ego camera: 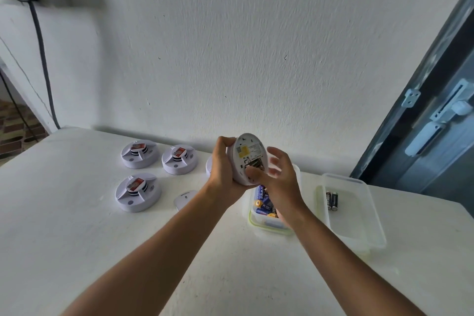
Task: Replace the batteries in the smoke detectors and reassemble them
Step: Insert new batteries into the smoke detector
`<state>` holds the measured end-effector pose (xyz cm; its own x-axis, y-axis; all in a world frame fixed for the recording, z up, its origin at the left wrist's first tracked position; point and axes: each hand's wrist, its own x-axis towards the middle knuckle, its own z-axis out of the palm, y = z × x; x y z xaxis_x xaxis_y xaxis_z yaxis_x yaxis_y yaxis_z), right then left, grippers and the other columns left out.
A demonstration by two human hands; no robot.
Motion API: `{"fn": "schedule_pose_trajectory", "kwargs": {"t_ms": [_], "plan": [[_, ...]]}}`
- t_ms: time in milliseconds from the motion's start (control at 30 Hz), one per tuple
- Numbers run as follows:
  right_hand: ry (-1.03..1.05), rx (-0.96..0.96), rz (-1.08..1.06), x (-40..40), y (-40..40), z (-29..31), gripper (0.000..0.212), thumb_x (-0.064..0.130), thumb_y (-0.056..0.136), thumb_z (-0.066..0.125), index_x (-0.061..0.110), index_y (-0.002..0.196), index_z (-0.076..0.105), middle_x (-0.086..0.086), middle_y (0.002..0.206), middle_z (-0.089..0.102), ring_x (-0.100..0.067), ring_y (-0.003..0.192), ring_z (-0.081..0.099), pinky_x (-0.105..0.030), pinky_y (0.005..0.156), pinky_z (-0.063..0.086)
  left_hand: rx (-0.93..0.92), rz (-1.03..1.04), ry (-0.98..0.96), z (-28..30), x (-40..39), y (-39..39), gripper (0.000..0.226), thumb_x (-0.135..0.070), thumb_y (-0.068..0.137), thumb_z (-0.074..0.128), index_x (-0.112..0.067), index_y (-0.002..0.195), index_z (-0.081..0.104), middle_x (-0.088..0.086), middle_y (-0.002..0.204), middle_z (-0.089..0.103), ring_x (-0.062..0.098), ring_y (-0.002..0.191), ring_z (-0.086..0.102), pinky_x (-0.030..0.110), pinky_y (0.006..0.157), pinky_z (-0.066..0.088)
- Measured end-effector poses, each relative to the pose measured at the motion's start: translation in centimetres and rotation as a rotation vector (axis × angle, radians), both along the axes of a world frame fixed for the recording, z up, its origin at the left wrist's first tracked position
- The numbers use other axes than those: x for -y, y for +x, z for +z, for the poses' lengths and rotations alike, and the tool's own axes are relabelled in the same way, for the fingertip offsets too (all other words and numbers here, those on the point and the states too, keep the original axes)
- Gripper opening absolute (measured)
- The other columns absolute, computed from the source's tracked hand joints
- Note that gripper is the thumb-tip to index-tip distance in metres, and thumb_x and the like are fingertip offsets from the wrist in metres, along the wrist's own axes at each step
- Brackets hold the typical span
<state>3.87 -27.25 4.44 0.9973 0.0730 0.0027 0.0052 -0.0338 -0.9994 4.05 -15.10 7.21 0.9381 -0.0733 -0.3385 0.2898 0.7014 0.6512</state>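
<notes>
Head view has us holding 1 smoke detector (247, 159) up above the white table (77, 238), its back turned toward us, with the battery bay open and what looks like a battery seated inside. Our left hand (223, 172) wraps its curled fingers round the detector's rim. Our right hand (278, 177) sits at the bay with its thumb pressing near the opening and its other fingers spread and loose; motion blur keeps us from telling whether it pinches anything.

Just below the hands stands a green-rimmed tub (256, 223) of blue batteries (263, 204), likely the fresh stock. To its right a clear container (359, 215) holds 2 black batteries (332, 200), which we take to be spent ones. A flat white piece (183, 199) lies near our left forearm, probably this detector's back cover.

Further left, 3 closed detectors (138, 192) rest face up, and the edge of another one (209, 165) peeks out behind our left hand.

We judge the job early to midway: this unit's cells seem to be going in, its cover is off, and we cannot tell which of the others have been serviced.
</notes>
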Motion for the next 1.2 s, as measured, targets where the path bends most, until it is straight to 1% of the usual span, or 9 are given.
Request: {"fn": "schedule_pose_trajectory", "kwargs": {"t_ms": [67,133,200,300,433,600,800,933,1200], "plan": [[0.204,-0.123,0.07,0.1,0.4,-0.1,0.105,0.042,0.048,0.087,0.031,0.14,0.038,-0.006,0.132,0.056,-0.022,0.115,0.057,-0.028,0.079,0.052,0.02,-0.042,-0.005,0.4,0.2,-0.1,0.049,-0.042,0.083,0.041,-0.008,0.108,0.066,0.018,0.104,0.061,0.034,0.099,0.055,0.05,0.093,0.044],[0.25,-0.145,0.124,0.1,0.5,0.1,0.111,0.042,0.047,0.088,0.03,0.143,0.034,-0.008,0.13,0.06,-0.025,0.116,0.06,-0.033,0.082,0.055,0.032,-0.086,0.021,0.5,-0.1,-0.1,0.052,-0.043,0.081,0.042,-0.009,0.112,0.066,0.018,0.108,0.061,0.035,0.103,0.055,0.053,0.094,0.044],[0.137,-0.063,0.127,0.1,0.2,0.4,0.097,0.036,0.058,0.089,0.029,0.141,0.038,-0.004,0.126,0.062,-0.021,0.114,0.061,-0.034,0.086,0.057,0.038,-0.143,0.055,0.4,-0.7,0.0,0.056,-0.044,0.078,0.043,-0.008,0.113,0.068,0.02,0.111,0.064,0.036,0.103,0.059,0.053,0.088,0.049],[0.052,0.06,0.173,0.6,-0.2,1.4,0.077,0.025,0.073,0.081,0.032,0.139,0.042,0.003,0.12,0.063,-0.012,0.11,0.061,-0.028,0.083,0.057,0.051,-0.276,0.077,0.7,-1.6,-0.4,0.053,-0.044,0.082,0.036,-0.011,0.091,0.076,0.017,0.097,0.07,0.032,0.091,0.062,0.047,0.084,0.049],[0.114,0.078,0.267,1.9,-0.1,2.7,0.064,0.016,0.07,0.08,0.03,0.128,0.056,-0.001,0.112,0.068,-0.018,0.105,0.066,-0.036,0.082,0.058,0.084,-0.351,0.035,1.1,-1.8,-0.6,0.053,-0.045,0.078,0.035,-0.012,0.086,0.075,0.015,0.093,0.068,0.028,0.082,0.063,0.042,0.078,0.049],[0.084,0.128,0.186,1.8,-0.4,2.8,0.046,0.013,0.074,0.08,0.024,0.117,0.067,-0.003,0.104,0.072,-0.022,0.099,0.069,-0.038,0.076,0.06,0.089,-0.38,0.041,1.3,-1.6,-0.9,0.051,-0.045,0.074,0.038,-0.011,0.09,0.073,0.016,0.094,0.066,0.029,0.079,0.063,0.04,0.076,0.048],[0.024,0.143,0.172,1.8,-0.8,2.7,0.045,0.021,0.077,0.079,0.026,0.119,0.066,0.0,0.105,0.072,-0.021,0.1,0.068,-0.044,0.079,0.06,0.07,-0.383,0.049,1.2,-1.7,-1.1,0.052,-0.046,0.075,0.037,-0.012,0.088,0.074,0.016,0.093,0.066,0.031,0.079,0.063,0.041,0.077,0.046],[0.057,0.082,0.268,2.3,-0.9,3.0,0.055,0.03,0.073,0.078,0.03,0.125,0.061,0.0,0.113,0.069,-0.025,0.109,0.064,-0.044,0.078,0.06,0.07,-0.403,0.035,1.3,-1.8,-1.3,0.054,-0.046,0.077,0.035,-0.012,0.089,0.074,0.016,0.095,0.066,0.032,0.084,0.061,0.042,0.078,0.044],[0.077,-0.004,0.29,2.4,-1.6,2.6,0.049,0.02,0.087,0.069,0.03,0.133,0.055,-0.001,0.117,0.067,-0.024,0.109,0.065,-0.046,0.084,0.058,0.028,-0.372,0.059,1.1,-2.1,-2.0,0.056,-0.047,0.082,0.033,-0.012,0.091,0.075,0.016,0.096,0.068,0.034,0.085,0.063,0.043,0.075,0.051]]}}
